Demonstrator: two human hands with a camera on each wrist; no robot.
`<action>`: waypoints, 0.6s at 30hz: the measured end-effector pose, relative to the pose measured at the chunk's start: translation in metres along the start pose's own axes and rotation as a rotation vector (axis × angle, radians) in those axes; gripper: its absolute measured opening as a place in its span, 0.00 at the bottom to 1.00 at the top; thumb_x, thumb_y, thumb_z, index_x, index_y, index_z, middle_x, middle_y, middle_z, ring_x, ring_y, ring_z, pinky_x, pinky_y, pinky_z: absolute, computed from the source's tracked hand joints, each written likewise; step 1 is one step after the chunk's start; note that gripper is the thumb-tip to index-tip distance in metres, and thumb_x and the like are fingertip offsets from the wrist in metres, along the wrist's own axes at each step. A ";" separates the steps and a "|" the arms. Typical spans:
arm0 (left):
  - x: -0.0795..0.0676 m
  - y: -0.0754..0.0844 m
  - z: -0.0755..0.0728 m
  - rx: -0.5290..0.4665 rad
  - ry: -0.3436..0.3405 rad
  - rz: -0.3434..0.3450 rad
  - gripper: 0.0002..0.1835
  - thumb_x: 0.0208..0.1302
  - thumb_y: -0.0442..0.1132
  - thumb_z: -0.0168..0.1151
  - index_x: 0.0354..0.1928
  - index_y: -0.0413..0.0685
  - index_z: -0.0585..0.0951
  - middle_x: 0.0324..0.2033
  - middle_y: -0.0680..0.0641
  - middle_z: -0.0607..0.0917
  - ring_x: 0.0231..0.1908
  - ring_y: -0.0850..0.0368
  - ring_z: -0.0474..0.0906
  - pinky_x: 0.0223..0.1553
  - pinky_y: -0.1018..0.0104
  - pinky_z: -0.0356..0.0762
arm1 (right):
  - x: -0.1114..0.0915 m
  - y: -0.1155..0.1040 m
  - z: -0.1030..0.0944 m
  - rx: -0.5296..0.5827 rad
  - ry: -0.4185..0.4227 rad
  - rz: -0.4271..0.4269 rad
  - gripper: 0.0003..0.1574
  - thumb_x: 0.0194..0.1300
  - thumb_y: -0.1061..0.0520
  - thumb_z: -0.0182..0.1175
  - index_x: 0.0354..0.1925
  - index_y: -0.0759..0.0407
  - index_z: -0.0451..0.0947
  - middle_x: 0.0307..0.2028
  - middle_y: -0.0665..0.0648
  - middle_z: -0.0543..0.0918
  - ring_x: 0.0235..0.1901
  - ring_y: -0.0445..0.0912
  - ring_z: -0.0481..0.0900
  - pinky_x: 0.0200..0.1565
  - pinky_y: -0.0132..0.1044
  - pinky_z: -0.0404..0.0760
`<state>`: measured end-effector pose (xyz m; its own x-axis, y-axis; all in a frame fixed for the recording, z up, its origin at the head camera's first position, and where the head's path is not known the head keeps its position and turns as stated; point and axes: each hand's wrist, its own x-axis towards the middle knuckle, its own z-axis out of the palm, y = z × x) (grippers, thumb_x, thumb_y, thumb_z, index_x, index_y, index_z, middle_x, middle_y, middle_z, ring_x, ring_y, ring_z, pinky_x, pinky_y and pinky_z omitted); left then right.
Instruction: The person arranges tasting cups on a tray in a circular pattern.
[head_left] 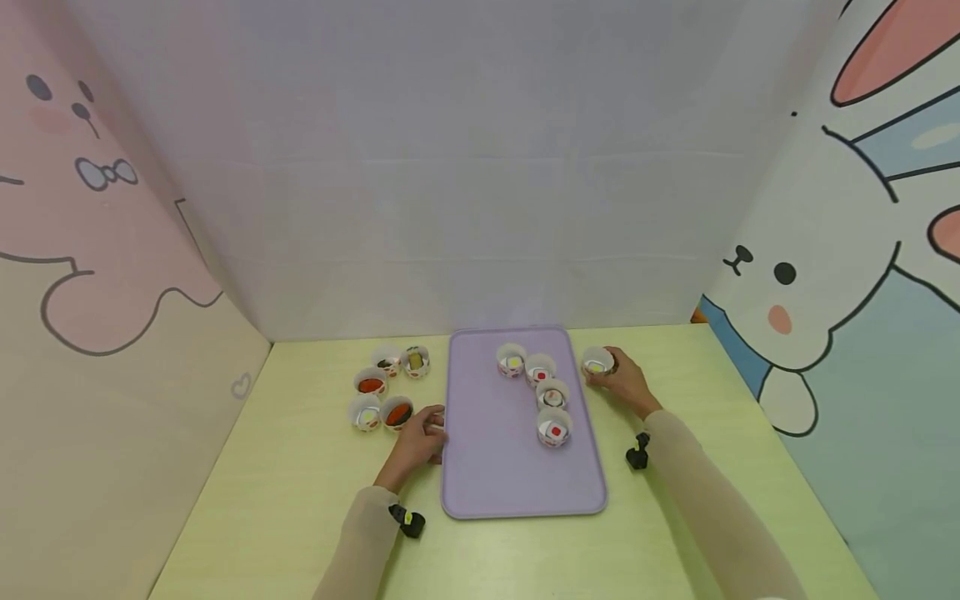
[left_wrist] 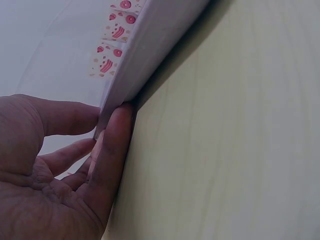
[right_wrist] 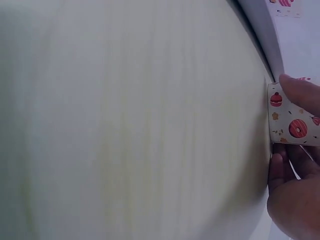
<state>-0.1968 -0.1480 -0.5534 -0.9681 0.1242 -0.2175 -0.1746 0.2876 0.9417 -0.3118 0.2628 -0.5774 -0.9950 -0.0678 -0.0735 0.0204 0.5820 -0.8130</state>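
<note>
My right hand (head_left: pixel 628 385) holds a small white paper cup (head_left: pixel 597 360) with something yellow in it, just off the tray's upper right side. In the right wrist view that cup's wall (right_wrist: pixel 290 117) carries printed pink donuts and cakes, with thumb and fingers on opposite sides. Over at the lilac tray (head_left: pixel 495 467), my left hand (head_left: pixel 416 437) pinches the left rim. The left wrist view gives this closer, fingers and thumb against the tray's edge (left_wrist: pixel 160 45). Several similar cups stand on the tray, among them one with a red piece (head_left: pixel 553 429) and one with yellow (head_left: pixel 512 361).
Left of the tray several more cups form a loose group, including one with an orange-red filling (head_left: pixel 371 383) and one with a tan piece (head_left: pixel 416 361). All stands on a pale yellow wood-grain table (head_left: pixel 285 500). Cloth walls with cartoon animals enclose the back and sides.
</note>
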 end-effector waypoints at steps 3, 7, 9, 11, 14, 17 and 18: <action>-0.004 0.005 0.001 -0.003 0.010 0.006 0.29 0.61 0.24 0.57 0.66 0.33 0.69 0.50 0.32 0.76 0.42 0.51 0.79 0.24 0.57 0.85 | 0.001 0.002 0.001 -0.004 0.007 0.002 0.49 0.59 0.52 0.69 0.71 0.65 0.58 0.64 0.71 0.71 0.61 0.63 0.71 0.58 0.55 0.73; -0.004 0.005 0.003 0.001 0.037 -0.004 0.28 0.60 0.23 0.58 0.64 0.34 0.71 0.48 0.35 0.76 0.39 0.54 0.78 0.22 0.59 0.84 | 0.003 0.006 0.001 -0.032 0.017 0.003 0.48 0.60 0.52 0.69 0.70 0.65 0.59 0.62 0.71 0.73 0.58 0.61 0.73 0.55 0.52 0.75; -0.004 0.005 0.003 0.002 0.040 -0.007 0.28 0.60 0.24 0.58 0.64 0.35 0.71 0.48 0.36 0.76 0.39 0.55 0.77 0.22 0.60 0.84 | 0.003 0.006 0.001 -0.050 0.020 -0.003 0.47 0.60 0.51 0.68 0.70 0.66 0.59 0.61 0.72 0.73 0.56 0.61 0.74 0.52 0.50 0.76; -0.005 0.007 0.003 -0.004 0.035 -0.006 0.28 0.60 0.24 0.58 0.64 0.35 0.71 0.49 0.35 0.76 0.39 0.55 0.77 0.22 0.60 0.84 | 0.002 0.006 0.002 -0.053 0.027 -0.003 0.47 0.60 0.51 0.68 0.70 0.65 0.60 0.60 0.71 0.74 0.54 0.60 0.75 0.51 0.49 0.76; -0.005 0.007 0.002 -0.010 0.024 0.008 0.28 0.60 0.24 0.58 0.65 0.33 0.70 0.49 0.33 0.76 0.40 0.53 0.78 0.23 0.58 0.85 | 0.002 0.007 0.001 -0.055 0.034 -0.012 0.46 0.59 0.49 0.69 0.69 0.65 0.62 0.58 0.71 0.75 0.52 0.60 0.75 0.49 0.48 0.76; -0.005 0.007 0.000 -0.007 0.004 0.011 0.29 0.60 0.24 0.57 0.65 0.32 0.69 0.50 0.32 0.76 0.41 0.53 0.78 0.24 0.57 0.85 | 0.001 0.008 0.000 -0.061 0.048 -0.034 0.46 0.58 0.47 0.69 0.67 0.66 0.64 0.56 0.72 0.77 0.49 0.58 0.77 0.46 0.46 0.77; -0.006 0.007 -0.001 -0.003 -0.001 0.011 0.29 0.61 0.24 0.57 0.66 0.32 0.69 0.50 0.32 0.75 0.41 0.53 0.78 0.25 0.56 0.86 | 0.001 0.007 0.000 -0.063 0.050 -0.041 0.46 0.58 0.46 0.69 0.66 0.66 0.64 0.56 0.72 0.77 0.48 0.58 0.77 0.46 0.46 0.77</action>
<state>-0.1926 -0.1471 -0.5452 -0.9698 0.1283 -0.2073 -0.1645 0.2836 0.9447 -0.3122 0.2671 -0.5834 -0.9985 -0.0529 -0.0111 -0.0247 0.6295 -0.7766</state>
